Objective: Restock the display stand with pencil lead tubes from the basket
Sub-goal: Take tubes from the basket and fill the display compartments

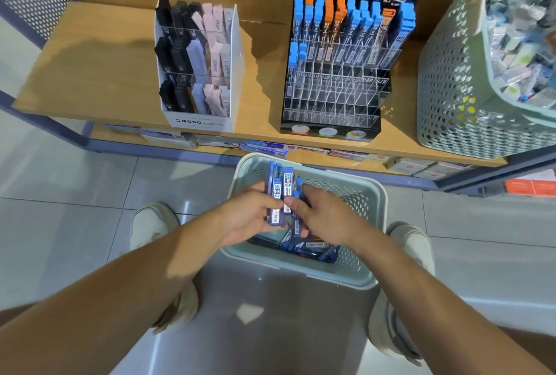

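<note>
1. Closest to me, both hands work over a pale basket (379,203) standing on the floor between the person's shoes (152,221). The left hand (249,212) grips a small bunch of pencil lead tubes (277,194), thumb laid across the labels. The right hand (325,215) has its fingers curled and seems to pinch the lower end of a tube in that bunch.
2. I'd judge these tubes light, stiff and glossy, so a handful could slip against each other. The leads inside would be brittle, so they shouldn't be dropped. The best hold looks like the flat long sides near the middle, leaving one end free to enter a slot.
3. More loose tubes (313,250) lie criss-crossed on the basket's bottom, under the right hand.
4. The floor (75,194) is pale, shiny tile that reflects the light.
5. Beyond it, a wooden shelf (99,74) carries the display stand (331,98). Its upper rows hold blue- and orange-capped tubes, while the lower clear pockets stand empty. Those pockets look narrow, so each tube would need to go in upright.
6. A white MONO box (204,125) of dark and pink cases sits well to the stand's left. A large perforated bin (445,80) of mixed stationery sits to its right. Flat boxes (270,146) line the lower shelf.
</note>
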